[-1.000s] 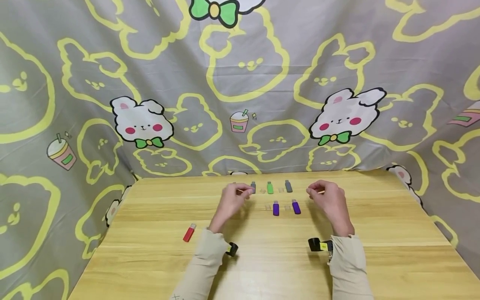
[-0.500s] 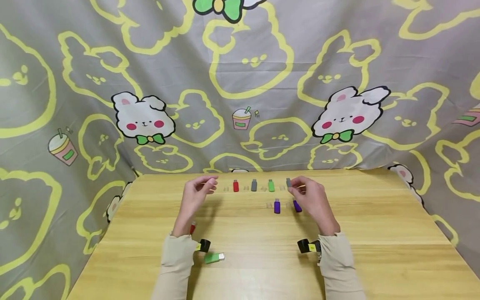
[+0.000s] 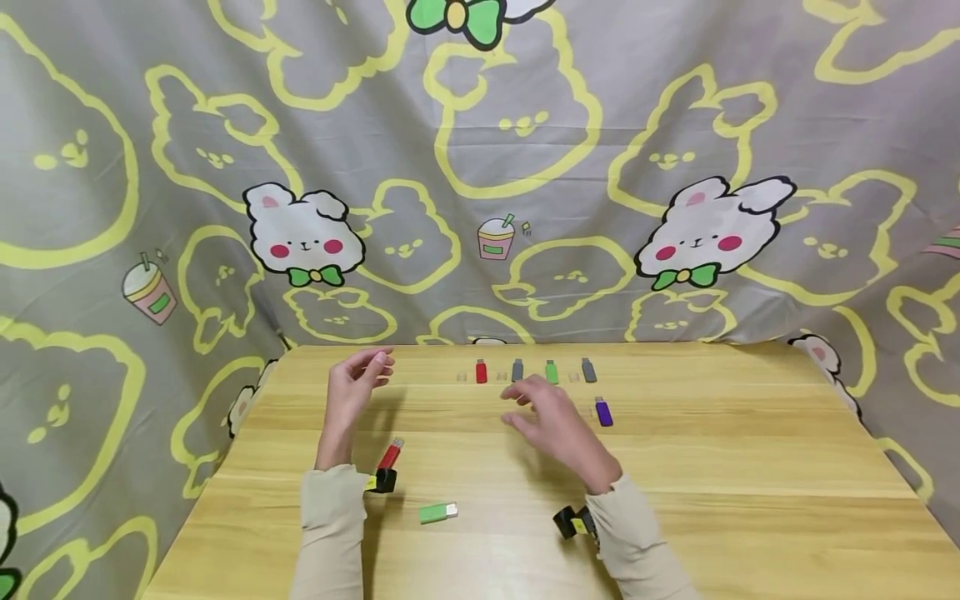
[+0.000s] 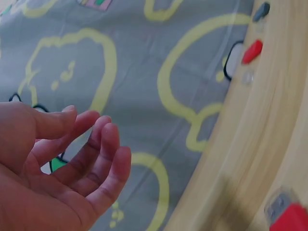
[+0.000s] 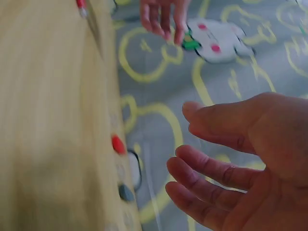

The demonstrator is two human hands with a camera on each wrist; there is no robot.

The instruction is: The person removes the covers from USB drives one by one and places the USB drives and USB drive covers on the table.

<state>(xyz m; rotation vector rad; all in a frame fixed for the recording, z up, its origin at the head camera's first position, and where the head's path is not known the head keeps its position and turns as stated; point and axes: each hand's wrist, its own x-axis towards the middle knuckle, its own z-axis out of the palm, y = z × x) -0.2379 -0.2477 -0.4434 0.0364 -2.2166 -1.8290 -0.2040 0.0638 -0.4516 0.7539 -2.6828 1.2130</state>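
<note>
My left hand [image 3: 356, 387] hovers over the back left of the table, fingers loosely bent and holding nothing; the left wrist view shows its bare palm [image 4: 62, 187]. Further right, my right hand [image 3: 555, 421] is over the middle with thumb and fingers spread apart, also holding nothing. Behind it runs a row of USB sticks: red [image 3: 482, 372], grey [image 3: 517, 371], green [image 3: 552, 372] and another grey stick [image 3: 588, 370]. A purple USB stick [image 3: 604, 412] lies right of that hand, which hides the spot of a second purple one.
Small clear caps [image 3: 462, 377] lie between the sticks. A red USB stick [image 3: 391, 454] lies beside the left wrist camera, and a green one [image 3: 438, 513] nearer the front. A patterned grey curtain [image 3: 555, 200] hangs behind the wooden table [image 3: 750, 467].
My left hand has moved left, away from the row, uncovering its red stick and the green stick in front. My right hand has moved left from the right grey stick, now covering one purple stick.
</note>
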